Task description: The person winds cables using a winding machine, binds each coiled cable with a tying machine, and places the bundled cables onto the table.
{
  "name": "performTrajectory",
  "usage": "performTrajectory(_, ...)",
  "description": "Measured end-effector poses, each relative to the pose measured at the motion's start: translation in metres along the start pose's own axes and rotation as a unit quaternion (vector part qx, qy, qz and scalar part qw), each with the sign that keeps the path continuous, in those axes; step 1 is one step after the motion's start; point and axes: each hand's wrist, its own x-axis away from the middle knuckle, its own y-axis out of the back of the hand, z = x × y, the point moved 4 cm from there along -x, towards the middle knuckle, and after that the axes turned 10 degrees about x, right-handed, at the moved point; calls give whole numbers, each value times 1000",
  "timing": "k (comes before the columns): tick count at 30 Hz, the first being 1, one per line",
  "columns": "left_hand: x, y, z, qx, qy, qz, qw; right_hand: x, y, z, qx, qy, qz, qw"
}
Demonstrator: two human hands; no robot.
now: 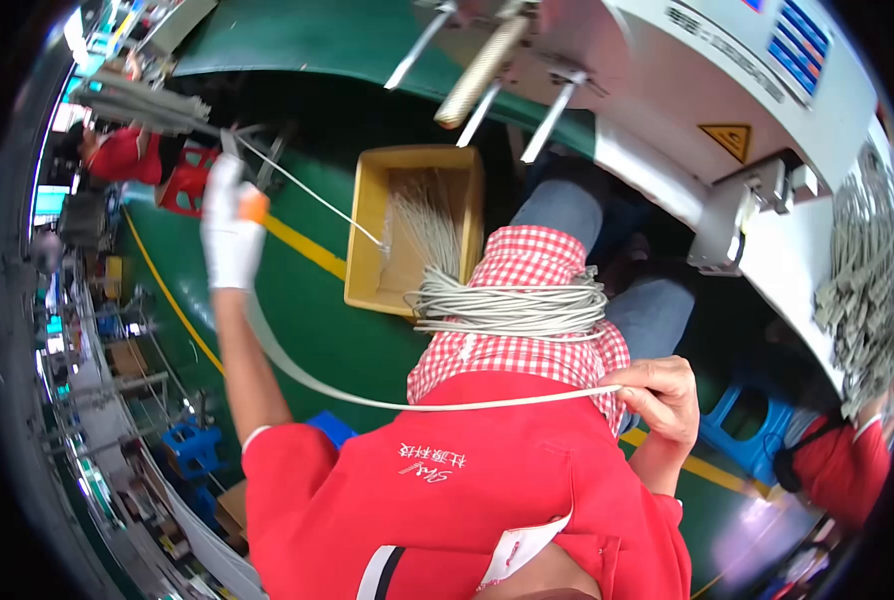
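Note:
A long white-grey cable (437, 407) curves in front of my red shirt. Its right end is pinched between the thumb and fingers of my right hand (662, 395), which is bare. My left hand (234, 230) wears a white glove with an orange patch and is stretched far out to the left, somewhat blurred. The cable runs up to its fingers, which appear closed on it; a thin strand leads from there towards a yellow box (365, 225). Across my lap, on a red checked apron (532, 255), lies a bundle of similar cables (512, 306).
Ahead stands a white machine (657, 110) with metal rods (487, 70) and a warning label. Bunches of grey cables hang at the right (860, 270) and far left (147, 105). Blue stools (747, 430) and people in red (842, 470) are nearby. The floor (302, 340) is green.

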Motion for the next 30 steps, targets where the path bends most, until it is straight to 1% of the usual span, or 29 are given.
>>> performTrajectory(1, 22, -34, 24, -101, -15, 86, 991, -1, -5, 1, 8, -8, -26, 1000)
performTrajectory(2, 54, -61, 68, -167, -77, 146, 972, -4, -10, 3, 18, -14, -50, 998)
performTrajectory(3, 79, -73, 62, -152, -10, 253, 955, 8, 2, -12, 18, -47, -77, 996)
performTrajectory(4, 98, -109, 50, 43, 147, 247, 957, 5, 6, -17, 68, -86, -104, 988)
performTrajectory(5, 112, -141, 28, 13, 74, 243, 967, 5, 7, -23, 117, -131, -128, 976)
performTrajectory(6, 119, -168, -31, 59, 42, 243, 967, 0, 7, -32, 198, -125, -142, 962)
performTrajectory(7, 125, -184, -82, 86, 16, 266, 960, -10, 3, -31, 229, -121, -105, 960)
performTrajectory(8, 128, -198, -121, 165, -59, 290, 941, -19, -5, -35, 247, -84, -83, 962)
performTrajectory(9, 131, -205, -154, 187, -143, 309, 922, -32, -11, -26, 235, -48, -72, 968)
performTrajectory(11, 139, -218, -162, 225, -223, 395, 862, -55, -15, 7, 264, 45, -68, 961)
performTrajectory(14, 107, -193, -168, 289, -37, 460, 839, -71, -4, 37, 313, 106, -3, 944)
performTrajectory(15, 93, -179, -171, 380, -44, 376, 844, -73, -1, 37, 323, 142, -42, 935)
performTrajectory(16, 83, -166, -162, 450, 19, 329, 830, -74, 2, 32, 332, 178, -80, 923)
performTrajectory(17, 76, -157, -145, 545, 56, 259, 796, -73, 6, 28, 350, 187, -76, 915)
performTrajectory(18, 70, -150, -136, 521, 68, 246, 814, -72, 10, 28, 367, 197, -73, 906)
performTrajectory(19, 65, -146, -130, 497, 81, 232, 832, -75, 11, 28, 332, 183, -70, 923)
performTrajectory(21, 59, -141, -135, 472, 102, 274, 832, -79, 12, 35, 258, 149, -58, 953)
performTrajectory(22, 55, -133, -144, 459, 116, 295, 830, -86, 18, 53, 238, 178, -55, 953)
performTrajectory(23, 45, -122, -160, 413, 104, 333, 841, -93, 23, 64, 211, 187, -60, 957)
performTrajectory(24, 33, -111, -174, 378, -10, 335, 863, -102, 27, 78, 202, 235, -61, 949)
performTrajectory(25, 22, -105, -185, 336, -125, 331, 873, -113, 30, 92, 193, 285, -63, 937)
performTrajectory(26, 8, -100, -190, 348, -140, 284, 883, -123, 31, 103, 197, 304, -73, 929)
performTrajectory(27, -6, -97, -193, 358, -156, 235, 890, -135, 32, 106, 232, 313, -102, 915)
performTrajectory(29, -45, -103, -193, 324, -171, 152, 918, -159, 38, 106, 358, 302, -218, 856)
performTrajectory(30, -61, -110, -187, 340, -130, 156, 918, -174, 40, 99, 350, 264, -252, 863)
